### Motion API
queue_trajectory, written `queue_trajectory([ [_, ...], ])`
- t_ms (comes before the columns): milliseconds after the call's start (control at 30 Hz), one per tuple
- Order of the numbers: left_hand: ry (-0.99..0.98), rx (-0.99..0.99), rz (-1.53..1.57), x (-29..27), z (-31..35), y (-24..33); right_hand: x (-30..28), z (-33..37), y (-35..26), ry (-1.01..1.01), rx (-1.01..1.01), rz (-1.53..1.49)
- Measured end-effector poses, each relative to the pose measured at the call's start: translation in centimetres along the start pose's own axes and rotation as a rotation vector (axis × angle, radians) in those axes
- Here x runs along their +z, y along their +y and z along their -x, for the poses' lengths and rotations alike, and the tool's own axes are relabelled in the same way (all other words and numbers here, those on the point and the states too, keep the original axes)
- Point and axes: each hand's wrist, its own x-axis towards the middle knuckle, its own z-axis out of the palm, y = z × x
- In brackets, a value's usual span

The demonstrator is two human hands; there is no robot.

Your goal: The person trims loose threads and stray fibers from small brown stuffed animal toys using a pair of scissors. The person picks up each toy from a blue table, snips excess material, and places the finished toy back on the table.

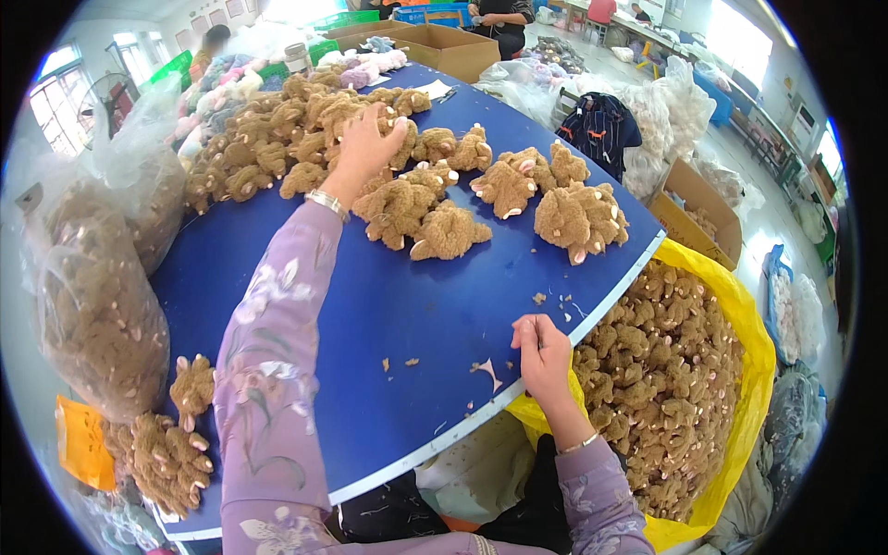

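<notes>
My left hand (372,146) is stretched out over a heap of brown plush pieces (268,157) at the far side of the blue table. Its thumb stands apart from the fingers, and the fingertips rest among the plush. My right hand (544,356) is closed above the table's right edge, its fingers curled in; whatever they may hold is hidden. Looser brown plush pieces with pale pink ears or limbs, such as one plush piece (450,231), lie between the hands. A further small cluster of plush (581,220) sits near the right edge.
Beside my right arm stands a yellow bag (760,370) full of brown plush. Clear plastic bags (92,277) of plush crowd the left, near an orange paper (85,442). Scraps (488,373) dot the blue tabletop (370,305). Cardboard boxes (444,51) and other people are farther back.
</notes>
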Motion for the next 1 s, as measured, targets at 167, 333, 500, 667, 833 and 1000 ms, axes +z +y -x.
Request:
queue_trajectory([
  [167,-0.274,-0.151,-0.281,8.7,0.1,-3.3,-0.1,0.1,0.8,0.040,-0.004,-0.059],
  [333,-0.487,-0.066,-0.295,9.5,0.8,-3.7,-0.4,-0.1,0.7,0.036,0.007,-0.051],
  [500,-0.450,-0.020,-0.226,4.9,7.4,-0.5,0.1,-0.5,1.3,0.053,-0.046,-0.052],
  [667,-0.382,0.030,-0.200,-0.6,14.5,3.4,0.1,-0.6,1.1,0.078,-0.114,0.026],
  [833,-0.401,0.093,-0.224,-4.3,18.7,6.6,0.2,-0.3,1.3,0.069,-0.113,-0.009],
  [1000,-0.499,0.254,0.092,-6.0,18.3,7.7,0.1,-0.3,1.2,0.028,-0.068,-0.012],
])
